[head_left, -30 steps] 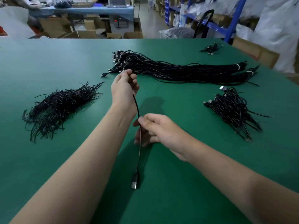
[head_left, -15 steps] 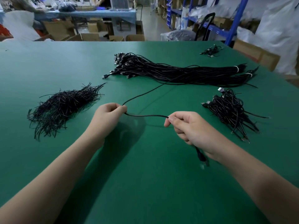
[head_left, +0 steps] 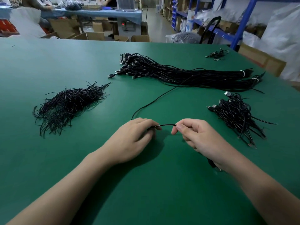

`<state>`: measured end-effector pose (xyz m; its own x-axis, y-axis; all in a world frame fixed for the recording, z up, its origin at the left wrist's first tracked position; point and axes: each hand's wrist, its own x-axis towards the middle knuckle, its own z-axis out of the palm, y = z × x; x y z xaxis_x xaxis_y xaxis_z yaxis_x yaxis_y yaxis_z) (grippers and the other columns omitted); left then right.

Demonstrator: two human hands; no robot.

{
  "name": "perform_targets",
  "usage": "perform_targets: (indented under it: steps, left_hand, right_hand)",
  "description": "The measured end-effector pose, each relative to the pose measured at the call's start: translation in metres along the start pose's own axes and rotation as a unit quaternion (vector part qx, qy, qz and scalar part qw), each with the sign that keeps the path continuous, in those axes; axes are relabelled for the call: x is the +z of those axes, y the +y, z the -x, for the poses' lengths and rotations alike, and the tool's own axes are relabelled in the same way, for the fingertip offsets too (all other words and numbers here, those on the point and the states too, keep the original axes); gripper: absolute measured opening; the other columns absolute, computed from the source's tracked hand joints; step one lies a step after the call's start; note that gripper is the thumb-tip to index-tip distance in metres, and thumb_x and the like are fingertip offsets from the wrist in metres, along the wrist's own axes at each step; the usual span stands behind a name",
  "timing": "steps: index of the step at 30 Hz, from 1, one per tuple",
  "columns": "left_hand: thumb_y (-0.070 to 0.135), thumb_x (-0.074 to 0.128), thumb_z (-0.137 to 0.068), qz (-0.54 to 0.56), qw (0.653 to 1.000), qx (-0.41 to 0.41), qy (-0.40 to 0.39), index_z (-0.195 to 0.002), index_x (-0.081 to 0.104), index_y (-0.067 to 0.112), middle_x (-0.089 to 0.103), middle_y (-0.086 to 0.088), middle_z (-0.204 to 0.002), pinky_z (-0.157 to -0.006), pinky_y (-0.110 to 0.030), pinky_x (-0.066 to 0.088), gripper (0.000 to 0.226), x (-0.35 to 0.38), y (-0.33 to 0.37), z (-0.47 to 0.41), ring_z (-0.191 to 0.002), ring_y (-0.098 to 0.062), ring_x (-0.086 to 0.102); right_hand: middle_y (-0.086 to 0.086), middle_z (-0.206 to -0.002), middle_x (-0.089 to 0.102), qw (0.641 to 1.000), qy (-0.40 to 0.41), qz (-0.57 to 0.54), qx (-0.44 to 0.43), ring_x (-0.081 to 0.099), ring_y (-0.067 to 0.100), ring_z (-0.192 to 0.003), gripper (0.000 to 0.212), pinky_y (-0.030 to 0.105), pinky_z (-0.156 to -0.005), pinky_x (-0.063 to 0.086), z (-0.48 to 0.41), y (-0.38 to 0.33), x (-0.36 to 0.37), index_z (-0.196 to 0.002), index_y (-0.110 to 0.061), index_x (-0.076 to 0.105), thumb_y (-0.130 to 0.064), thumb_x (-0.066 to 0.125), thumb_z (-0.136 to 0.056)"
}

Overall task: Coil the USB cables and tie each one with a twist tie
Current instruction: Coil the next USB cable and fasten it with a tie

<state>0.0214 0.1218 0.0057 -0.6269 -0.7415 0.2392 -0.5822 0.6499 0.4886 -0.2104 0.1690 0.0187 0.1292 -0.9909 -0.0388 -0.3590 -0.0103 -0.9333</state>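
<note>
A single black USB cable spans the short gap between my hands over the green table. My left hand grips it with curled fingers, and my right hand pinches it between thumb and forefinger. The plug end pokes out under my right wrist. From my left hand the cable's free length trails back toward the big bundle of straight black cables at the far middle. A heap of black twist ties lies at the left. Coiled, tied cables are piled at the right.
A few more cables lie at the far right corner. Beyond the table's far edge are cardboard boxes, a blue-covered workbench with a person at it, blue shelving and white bags.
Both hands came down toward me and closer together; the cable stretch between them is much shorter. A second ago my left hand held the cable raised with the plug dangling.
</note>
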Motion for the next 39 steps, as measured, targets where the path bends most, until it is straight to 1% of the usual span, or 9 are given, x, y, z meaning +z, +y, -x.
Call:
perform_targets:
  steps: [2, 5, 8, 11, 14, 19, 26, 33, 39]
  left_hand:
    - [0.036, 0.044, -0.105, 0.014, 1.0, 0.003, 0.019, -0.114, 0.068, 0.026, 0.064, 0.017, -0.097, -0.083, -0.027, 0.047, 0.028, 0.003, -0.001, 0.002, -0.088, -0.002, 0.057]
    - [0.032, 0.05, -0.104, 0.002, 0.995, 0.019, 0.1, -0.103, 0.072, 0.024, 0.058, 0.025, -0.08, -0.068, -0.018, 0.04, 0.023, 0.001, -0.003, 0.004, -0.069, 0.005, 0.051]
    - [0.03, 0.058, -0.1, 0.011, 0.976, 0.019, 0.219, -0.096, 0.075, 0.021, 0.059, 0.03, -0.076, -0.061, -0.008, 0.034, 0.019, -0.009, -0.002, 0.005, -0.065, 0.007, 0.055]
    - [0.034, 0.065, -0.096, 0.01, 0.963, 0.023, 0.27, -0.09, 0.075, 0.022, 0.066, 0.022, -0.077, -0.06, -0.014, 0.041, 0.017, -0.014, -0.003, 0.007, -0.066, -0.006, 0.061]
    - [0.041, 0.062, -0.096, 0.019, 0.969, 0.01, 0.244, -0.09, 0.076, 0.024, 0.068, 0.018, -0.078, -0.059, -0.018, 0.042, 0.023, -0.013, -0.005, 0.007, -0.065, -0.009, 0.062]
    - [0.045, 0.056, -0.098, 0.026, 0.982, 0.027, 0.186, -0.093, 0.076, 0.023, 0.066, 0.017, -0.083, -0.061, -0.021, 0.044, 0.03, -0.006, -0.006, 0.005, -0.068, -0.007, 0.06]
    - [0.034, 0.065, -0.097, 0.049, 0.964, 0.011, 0.261, -0.092, 0.078, 0.018, 0.063, 0.009, -0.079, -0.065, -0.015, 0.04, 0.021, -0.011, -0.009, 0.002, -0.072, -0.012, 0.058]
    - [0.033, 0.065, -0.094, 0.052, 0.962, -0.011, 0.266, -0.091, 0.078, 0.017, 0.06, 0.013, -0.077, -0.063, -0.009, 0.033, 0.021, -0.011, -0.013, 0.003, -0.069, -0.002, 0.053]
    - [0.037, 0.056, -0.101, 0.048, 0.991, 0.002, 0.125, -0.104, 0.077, 0.024, 0.058, 0.015, -0.081, -0.068, -0.023, 0.043, 0.025, 0.001, -0.005, 0.004, -0.072, -0.003, 0.056]
  right_hand:
    - [-0.012, -0.054, 0.03, 1.0, 0.001, -0.002, -0.001, 0.023, 0.006, -0.046, 0.028, 0.016, -0.043, 0.022, 0.0, 0.001, -0.001, -0.088, -0.026, 0.072, -0.031, 0.05, -0.105]
    - [-0.014, -0.055, 0.031, 1.0, -0.023, 0.001, 0.0, 0.025, 0.006, -0.047, 0.026, 0.015, -0.044, 0.023, -0.001, 0.003, -0.004, -0.089, -0.025, 0.072, -0.032, 0.052, -0.104]
    - [-0.012, -0.058, 0.032, 0.998, -0.067, 0.005, 0.011, 0.025, 0.007, -0.05, 0.028, 0.016, -0.046, 0.025, -0.001, 0.007, -0.008, -0.087, -0.023, 0.071, -0.034, 0.052, -0.104]
    - [-0.011, -0.059, 0.032, 0.997, -0.073, 0.008, 0.012, 0.025, 0.009, -0.052, 0.031, 0.018, -0.047, 0.025, -0.001, 0.009, -0.012, -0.085, -0.024, 0.07, -0.035, 0.05, -0.105]
    - [-0.009, -0.061, 0.035, 0.997, -0.07, 0.001, 0.019, 0.026, 0.009, -0.054, 0.031, 0.018, -0.048, 0.026, -0.002, 0.008, -0.014, -0.087, -0.026, 0.072, -0.035, 0.049, -0.106]
    - [-0.003, -0.066, 0.042, 0.981, -0.136, -0.119, 0.072, 0.027, 0.009, -0.053, 0.032, 0.02, -0.046, 0.022, 0.0, 0.003, -0.008, -0.095, -0.014, 0.073, -0.032, 0.049, -0.105]
    - [-0.006, -0.061, 0.023, 0.92, -0.247, -0.251, 0.174, 0.015, 0.008, -0.051, 0.039, 0.018, -0.041, 0.014, 0.009, -0.006, 0.002, -0.078, -0.017, 0.061, -0.044, 0.046, -0.102]
    - [-0.006, -0.062, 0.019, 0.902, -0.284, -0.29, 0.148, 0.016, 0.006, -0.049, 0.038, 0.017, -0.041, 0.014, 0.013, -0.01, 0.008, -0.074, -0.021, 0.054, -0.042, 0.045, -0.104]
    - [-0.01, -0.06, 0.021, 0.866, -0.227, -0.444, 0.047, 0.016, 0.004, -0.049, 0.028, 0.015, -0.039, 0.018, 0.009, -0.034, 0.007, -0.085, -0.02, 0.066, -0.033, 0.047, -0.101]
